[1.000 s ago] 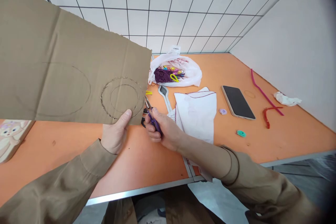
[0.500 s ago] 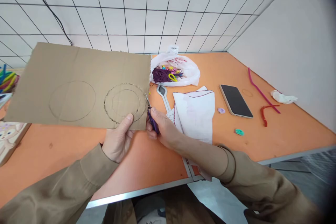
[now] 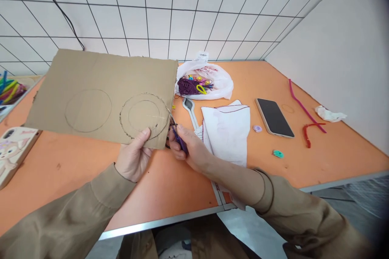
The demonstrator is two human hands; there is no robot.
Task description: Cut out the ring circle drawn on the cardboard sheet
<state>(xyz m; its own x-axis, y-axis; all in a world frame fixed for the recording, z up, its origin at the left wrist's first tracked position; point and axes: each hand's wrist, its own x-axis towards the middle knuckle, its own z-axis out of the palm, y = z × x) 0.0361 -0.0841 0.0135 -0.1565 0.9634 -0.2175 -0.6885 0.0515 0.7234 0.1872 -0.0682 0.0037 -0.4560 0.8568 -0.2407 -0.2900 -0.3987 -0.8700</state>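
Observation:
A large sheet of brown cardboard [image 3: 115, 73] is held up over the table, with a plain drawn circle on its left part and two rings, one inside the other, on its right. The outer ring's line looks rough and perforated. My left hand [image 3: 135, 156] grips the lower edge, thumb on top near the rings, fingers beneath. Purple-handled scissors [image 3: 181, 141] are in my right hand [image 3: 191, 147], their blades at the outer ring's right side by the cardboard's right edge. Part of the blades is hidden.
Behind the hands lies a white plastic bag [image 3: 223, 83] with purple yarn. A folded white cloth [image 3: 227, 129] sits beside my right forearm. Farther right are a phone [image 3: 275, 117], pipe cleaners [image 3: 305, 103] and a crumpled tissue [image 3: 330, 114]. A cartoon-patterned case [image 3: 15, 149] lies left.
The cardboard's left end has swung right and its lower edge has risen slightly. Both hands keep their hold, and the scissors stay near the ring's right side.

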